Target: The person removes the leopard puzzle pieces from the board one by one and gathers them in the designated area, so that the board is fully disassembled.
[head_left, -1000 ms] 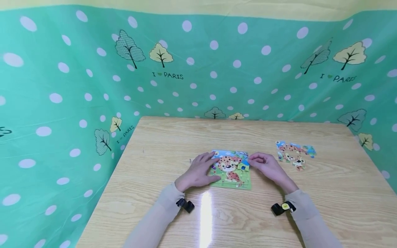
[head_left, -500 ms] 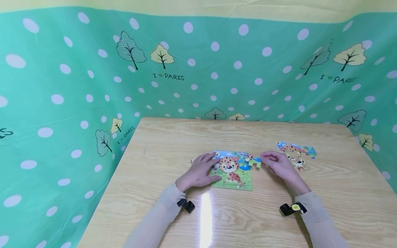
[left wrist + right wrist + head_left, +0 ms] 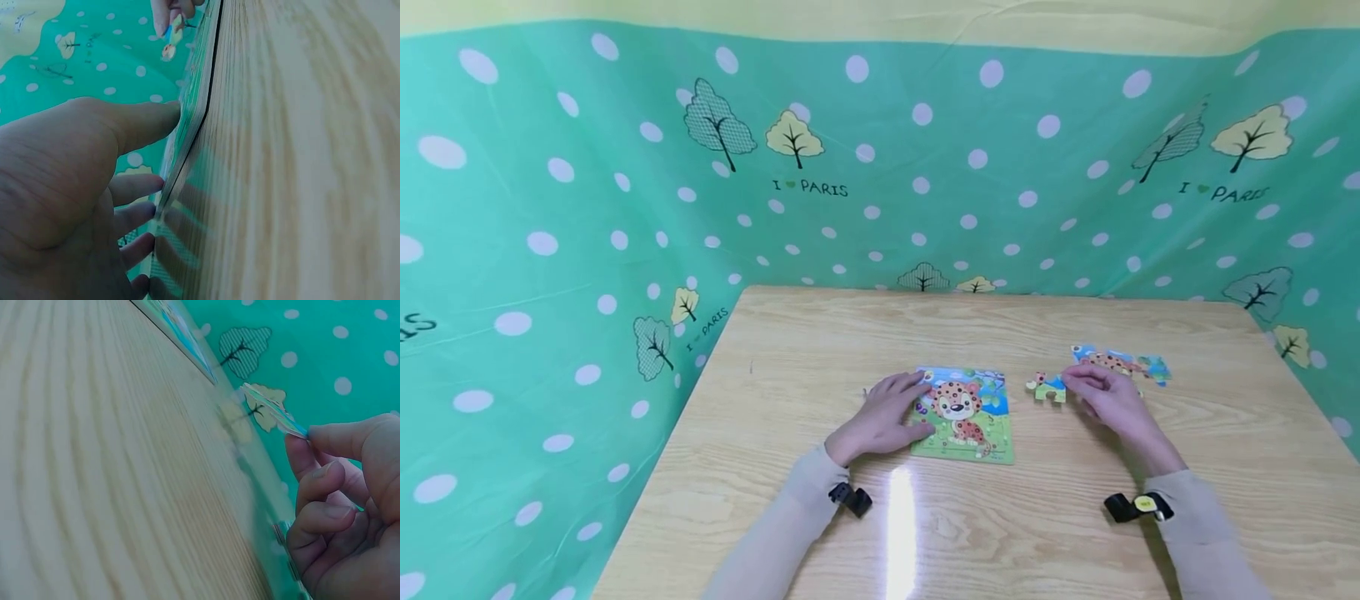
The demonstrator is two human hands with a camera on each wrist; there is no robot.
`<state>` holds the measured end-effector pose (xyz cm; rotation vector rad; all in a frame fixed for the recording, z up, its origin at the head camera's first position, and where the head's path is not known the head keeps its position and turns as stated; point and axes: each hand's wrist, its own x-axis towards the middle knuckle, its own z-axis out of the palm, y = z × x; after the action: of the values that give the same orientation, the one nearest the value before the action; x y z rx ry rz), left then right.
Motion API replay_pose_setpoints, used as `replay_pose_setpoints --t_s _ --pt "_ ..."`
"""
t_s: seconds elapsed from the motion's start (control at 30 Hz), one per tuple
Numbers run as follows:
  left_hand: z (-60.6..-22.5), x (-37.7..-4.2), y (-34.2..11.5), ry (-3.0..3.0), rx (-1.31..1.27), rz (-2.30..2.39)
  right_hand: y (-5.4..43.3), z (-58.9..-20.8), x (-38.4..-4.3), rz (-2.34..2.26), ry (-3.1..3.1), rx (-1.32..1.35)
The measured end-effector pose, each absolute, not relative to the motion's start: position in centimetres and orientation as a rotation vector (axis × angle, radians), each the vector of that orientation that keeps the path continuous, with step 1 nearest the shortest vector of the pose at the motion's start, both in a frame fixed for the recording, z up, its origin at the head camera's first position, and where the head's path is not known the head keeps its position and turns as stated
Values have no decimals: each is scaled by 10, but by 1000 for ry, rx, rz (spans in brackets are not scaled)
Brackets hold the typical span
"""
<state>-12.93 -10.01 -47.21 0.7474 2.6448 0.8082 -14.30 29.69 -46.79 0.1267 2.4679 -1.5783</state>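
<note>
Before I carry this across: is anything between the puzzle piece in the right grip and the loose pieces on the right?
No separate object is visible between the puzzle piece and the loose pieces. Only the right grip itself intrudes, partly covering those pieces in the head view; what's beneath it is hidden.

Curtained-off tabletop nook: dotted cloth (image 3: 805,225) behind, beside wooden table (image 3: 1022,533).
</note>
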Motion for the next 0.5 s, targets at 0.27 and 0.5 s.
replay_pose_setpoints --t_s 0.27,0.5 --pt "-473 -129 -100 2645 756 799 313 -466 -141 -1581 2494 150" --pt "-473 -129 -99 2637 743 797 326 -465 -140 -1560 2534 175"
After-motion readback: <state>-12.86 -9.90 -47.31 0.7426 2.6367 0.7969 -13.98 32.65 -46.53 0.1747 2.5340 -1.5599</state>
